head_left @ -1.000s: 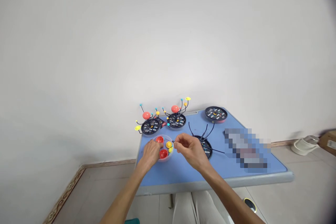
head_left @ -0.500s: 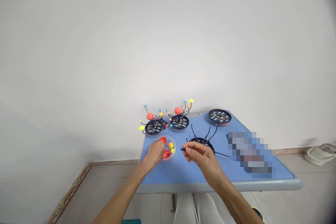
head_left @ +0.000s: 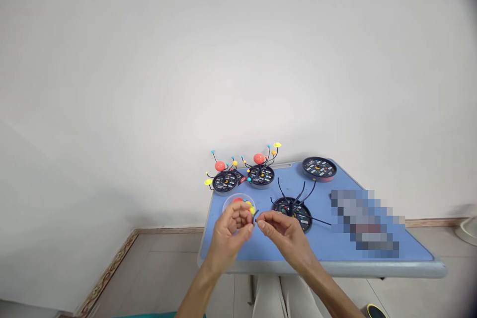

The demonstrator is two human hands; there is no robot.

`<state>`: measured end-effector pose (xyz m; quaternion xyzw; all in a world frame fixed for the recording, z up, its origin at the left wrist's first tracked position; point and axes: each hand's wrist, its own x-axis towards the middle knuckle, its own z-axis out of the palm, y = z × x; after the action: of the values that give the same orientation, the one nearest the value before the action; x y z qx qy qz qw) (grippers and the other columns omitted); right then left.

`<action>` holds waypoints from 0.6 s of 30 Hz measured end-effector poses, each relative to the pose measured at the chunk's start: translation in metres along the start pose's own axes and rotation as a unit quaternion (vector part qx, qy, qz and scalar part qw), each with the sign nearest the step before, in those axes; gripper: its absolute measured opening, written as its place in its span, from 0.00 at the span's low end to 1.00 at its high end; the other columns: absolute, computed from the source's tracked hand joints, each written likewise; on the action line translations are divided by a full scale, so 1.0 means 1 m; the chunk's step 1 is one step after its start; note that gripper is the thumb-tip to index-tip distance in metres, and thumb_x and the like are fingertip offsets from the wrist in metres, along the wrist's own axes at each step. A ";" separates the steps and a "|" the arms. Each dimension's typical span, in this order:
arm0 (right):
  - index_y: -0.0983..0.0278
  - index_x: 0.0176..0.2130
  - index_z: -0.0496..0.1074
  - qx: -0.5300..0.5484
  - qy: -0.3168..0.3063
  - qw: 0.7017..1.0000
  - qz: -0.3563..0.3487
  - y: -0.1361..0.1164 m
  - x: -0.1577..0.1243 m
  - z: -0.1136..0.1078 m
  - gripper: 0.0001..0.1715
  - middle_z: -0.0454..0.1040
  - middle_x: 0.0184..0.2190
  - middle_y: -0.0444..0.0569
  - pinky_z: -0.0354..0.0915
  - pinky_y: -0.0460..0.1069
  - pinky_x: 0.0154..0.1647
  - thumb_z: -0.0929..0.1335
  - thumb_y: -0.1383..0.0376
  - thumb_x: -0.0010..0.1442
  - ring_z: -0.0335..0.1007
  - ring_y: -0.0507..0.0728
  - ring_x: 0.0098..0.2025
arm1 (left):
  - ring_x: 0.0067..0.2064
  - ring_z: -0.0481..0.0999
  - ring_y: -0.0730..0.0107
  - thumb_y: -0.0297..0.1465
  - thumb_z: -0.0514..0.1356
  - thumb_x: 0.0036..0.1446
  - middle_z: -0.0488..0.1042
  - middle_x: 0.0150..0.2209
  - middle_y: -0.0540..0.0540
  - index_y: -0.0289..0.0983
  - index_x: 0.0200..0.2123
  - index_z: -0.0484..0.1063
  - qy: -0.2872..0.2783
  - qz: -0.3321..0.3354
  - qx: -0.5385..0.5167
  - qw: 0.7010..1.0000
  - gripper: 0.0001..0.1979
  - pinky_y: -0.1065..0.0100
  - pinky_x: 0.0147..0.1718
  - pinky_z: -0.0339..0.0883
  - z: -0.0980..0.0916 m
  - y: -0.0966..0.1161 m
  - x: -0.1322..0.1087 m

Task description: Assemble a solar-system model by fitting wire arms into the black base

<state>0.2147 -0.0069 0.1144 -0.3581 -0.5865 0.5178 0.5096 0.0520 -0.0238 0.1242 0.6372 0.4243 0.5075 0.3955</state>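
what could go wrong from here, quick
The left hand is right over the clear dish, so a bump might tip out the small balls. The thin wire pinched in the right hand could slip, or snag the wires on the nearby base.

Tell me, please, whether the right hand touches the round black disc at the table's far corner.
Apart: the head view shows the right hand well short of the round black disc, with blue table between them.
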 end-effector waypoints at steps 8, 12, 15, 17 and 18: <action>0.64 0.27 0.77 0.092 0.061 0.993 0.035 0.003 -0.018 -0.007 0.18 0.71 0.21 0.45 0.62 0.49 0.31 0.74 0.51 0.50 0.64 0.54 0.27 | 0.37 0.74 0.69 0.25 0.54 0.60 0.74 0.38 0.45 0.40 0.47 0.70 0.068 0.186 0.235 0.952 0.12 0.68 0.39 0.69 0.028 0.001 -0.025; 0.65 0.29 0.79 0.235 0.092 0.963 0.095 0.003 -0.024 -0.010 0.19 0.74 0.23 0.49 0.62 0.50 0.31 0.77 0.52 0.45 0.65 0.54 0.27 | 0.34 0.74 0.69 0.29 0.60 0.58 0.74 0.34 0.47 0.39 0.41 0.72 0.192 0.137 0.142 0.961 0.06 0.68 0.36 0.71 0.044 -0.006 -0.035; 0.65 0.29 0.79 0.280 0.056 0.953 0.104 -0.001 -0.030 -0.011 0.18 0.73 0.23 0.48 0.62 0.49 0.30 0.77 0.53 0.45 0.64 0.53 0.26 | 0.39 0.76 0.65 0.32 0.62 0.57 0.75 0.38 0.44 0.39 0.45 0.74 0.167 0.073 0.032 0.983 0.12 0.65 0.39 0.72 0.062 -0.010 -0.041; 0.65 0.30 0.79 0.269 0.037 0.958 0.089 -0.002 -0.033 -0.013 0.17 0.72 0.22 0.47 0.61 0.48 0.29 0.76 0.54 0.47 0.62 0.52 0.25 | 0.39 0.76 0.64 0.33 0.63 0.57 0.75 0.39 0.44 0.39 0.44 0.76 0.148 0.054 -0.041 0.987 0.12 0.64 0.39 0.73 0.071 -0.010 -0.041; 0.64 0.30 0.79 0.255 0.032 0.963 0.078 -0.003 -0.035 -0.015 0.17 0.71 0.21 0.46 0.60 0.48 0.28 0.76 0.53 0.48 0.61 0.51 0.24 | 0.37 0.76 0.65 0.33 0.63 0.57 0.74 0.38 0.44 0.39 0.43 0.76 0.139 0.049 -0.074 0.986 0.10 0.64 0.38 0.73 0.075 -0.009 -0.041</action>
<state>0.2370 -0.0367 0.1085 -0.2773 -0.3889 0.6767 0.5603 0.1192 -0.0653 0.0898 0.5496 0.4049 0.6398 0.3530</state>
